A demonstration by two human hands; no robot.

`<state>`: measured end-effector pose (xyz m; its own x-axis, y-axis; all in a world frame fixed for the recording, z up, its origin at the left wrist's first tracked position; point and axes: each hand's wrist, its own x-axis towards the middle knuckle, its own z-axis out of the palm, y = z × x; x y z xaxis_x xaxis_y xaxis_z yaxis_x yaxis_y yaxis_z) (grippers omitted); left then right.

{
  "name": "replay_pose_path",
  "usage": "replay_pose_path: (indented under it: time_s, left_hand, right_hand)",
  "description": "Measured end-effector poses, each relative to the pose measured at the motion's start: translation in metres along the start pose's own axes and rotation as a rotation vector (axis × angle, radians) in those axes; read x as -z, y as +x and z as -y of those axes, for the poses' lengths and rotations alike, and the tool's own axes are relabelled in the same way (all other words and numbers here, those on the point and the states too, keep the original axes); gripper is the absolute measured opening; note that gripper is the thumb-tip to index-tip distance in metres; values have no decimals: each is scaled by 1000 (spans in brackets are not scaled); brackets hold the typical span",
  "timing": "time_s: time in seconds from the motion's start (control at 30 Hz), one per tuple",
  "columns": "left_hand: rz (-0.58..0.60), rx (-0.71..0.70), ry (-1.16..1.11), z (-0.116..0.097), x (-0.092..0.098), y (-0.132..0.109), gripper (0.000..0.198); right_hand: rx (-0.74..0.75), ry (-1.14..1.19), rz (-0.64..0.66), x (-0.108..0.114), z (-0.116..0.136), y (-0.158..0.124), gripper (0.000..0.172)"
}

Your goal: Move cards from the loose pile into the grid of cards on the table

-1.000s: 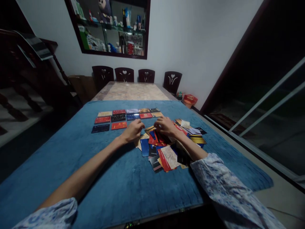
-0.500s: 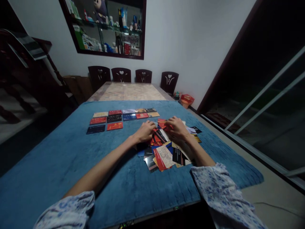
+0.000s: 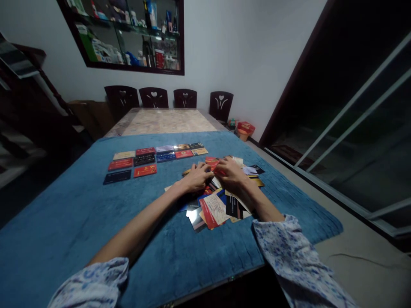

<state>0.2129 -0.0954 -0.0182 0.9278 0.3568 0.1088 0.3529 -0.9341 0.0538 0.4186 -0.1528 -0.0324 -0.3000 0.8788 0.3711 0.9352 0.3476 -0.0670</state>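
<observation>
A loose pile of bank-type cards lies on the blue cloth, with a red and cream card (image 3: 214, 210) on top at its near side. My left hand (image 3: 198, 176) is over the pile's left side, its fingers curled down and closed; what they grip is hidden. Close beside it, my right hand (image 3: 231, 173) pinches a red card (image 3: 219, 167) above the far part of the pile. A black card (image 3: 233, 207) and a shiny pale card (image 3: 195, 217) lie at the near edge. Both hands cover the pile's middle.
Cards lie in rows to the left, among them an orange-red card (image 3: 145, 170) and a dark blue card (image 3: 117, 176). The blue cloth (image 3: 80, 222) covers the near table. Behind stand several dark chairs (image 3: 153, 98) and a wall cabinet (image 3: 135, 70). Glass doors (image 3: 353, 107) are at right.
The view has shifted, so the scene sits farther left. My left hand has turned and moved slightly closer to the right hand, and cards show to its left. The card rows look the same.
</observation>
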Motion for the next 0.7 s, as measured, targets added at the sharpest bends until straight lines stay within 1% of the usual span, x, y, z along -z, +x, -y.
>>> replay_pose_path:
  time_s: [0.2, 0.3, 0.57, 0.63, 0.7]
  left_hand:
    - [26, 19, 46, 3, 11, -6, 27]
    - [31, 14, 21, 7, 15, -8, 19]
    - [98, 12, -80, 22, 17, -13, 19]
    - [91, -7, -64, 24, 17, -14, 19]
    - [67, -28, -41, 26, 16, -15, 24]
  right_hand:
    - [24, 55, 29, -1, 4, 0, 18]
    - [21, 70, 26, -3, 3, 0, 18]
    - [43, 101, 39, -1, 10, 0, 13]
    - [49, 115, 47, 1, 13, 0, 15]
    - [56, 116, 63, 2, 15, 0, 23]
